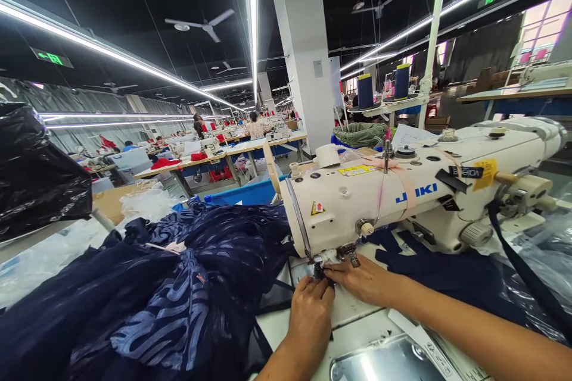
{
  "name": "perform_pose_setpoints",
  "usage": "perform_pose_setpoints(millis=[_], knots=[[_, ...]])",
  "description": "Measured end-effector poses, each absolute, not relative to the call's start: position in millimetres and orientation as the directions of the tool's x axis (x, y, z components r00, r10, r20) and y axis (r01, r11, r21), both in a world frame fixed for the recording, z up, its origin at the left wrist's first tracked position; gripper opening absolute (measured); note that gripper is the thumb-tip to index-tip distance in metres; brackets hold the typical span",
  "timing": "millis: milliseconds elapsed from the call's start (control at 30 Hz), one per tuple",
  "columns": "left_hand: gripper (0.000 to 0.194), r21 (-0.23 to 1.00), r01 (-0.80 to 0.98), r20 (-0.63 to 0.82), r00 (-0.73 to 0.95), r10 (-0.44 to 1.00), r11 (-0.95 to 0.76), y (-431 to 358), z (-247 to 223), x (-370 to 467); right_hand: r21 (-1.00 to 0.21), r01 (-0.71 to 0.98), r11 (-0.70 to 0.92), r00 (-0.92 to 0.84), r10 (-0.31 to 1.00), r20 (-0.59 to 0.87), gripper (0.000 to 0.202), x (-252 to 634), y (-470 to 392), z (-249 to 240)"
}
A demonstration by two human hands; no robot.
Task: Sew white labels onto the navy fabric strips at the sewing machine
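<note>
A white sewing machine point(339, 190) stretches across the right half of the view. Under its needle area lies a small piece of dark fabric point(319, 271). My left hand point(313, 305) is bent over the near edge of that piece, its fingers pressed together on it. From the right, my right hand point(360, 278) reaches in beside the presser foot, fingertips close together at the same dark piece. A large heap of navy garments point(214, 262) with a lighter wavy pattern fills the left side, next to my left hand.
A black plastic bag point(40, 172) hangs at the left. Two navy thread cones point(364, 90) stand behind the machine. Navy fabric point(451, 280) and clear plastic lie at the right. Farther back are a pillar point(304, 41), worktables and seated people.
</note>
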State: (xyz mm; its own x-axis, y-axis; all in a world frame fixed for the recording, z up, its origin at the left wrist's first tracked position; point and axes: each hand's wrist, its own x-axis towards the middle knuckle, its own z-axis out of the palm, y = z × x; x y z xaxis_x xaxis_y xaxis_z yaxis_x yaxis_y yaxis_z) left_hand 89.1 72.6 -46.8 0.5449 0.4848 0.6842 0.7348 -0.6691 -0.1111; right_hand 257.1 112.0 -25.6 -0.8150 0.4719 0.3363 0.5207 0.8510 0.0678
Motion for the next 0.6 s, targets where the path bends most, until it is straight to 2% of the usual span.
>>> perform_pose_setpoints(millis=[167,433,600], knots=[[0.028,-0.124,0.739,0.676,0.551,0.489,-0.662,73.7,-46.2,89.4,0.038,0.516,0.856,-0.812,0.474,0.34,0.031,258.1,112.2,-20.0],[0.029,-0.164,0.775,0.67,0.542,0.507,-0.611,76.6,-47.0,90.9,0.091,0.532,0.842,-0.807,0.471,0.355,0.032,256.9,112.4,-16.5],[0.029,-0.157,0.785,0.679,0.527,0.511,-0.599,75.0,-43.4,91.2,0.084,0.54,0.837,-0.794,0.474,0.381,0.029,256.8,115.5,-21.9]])
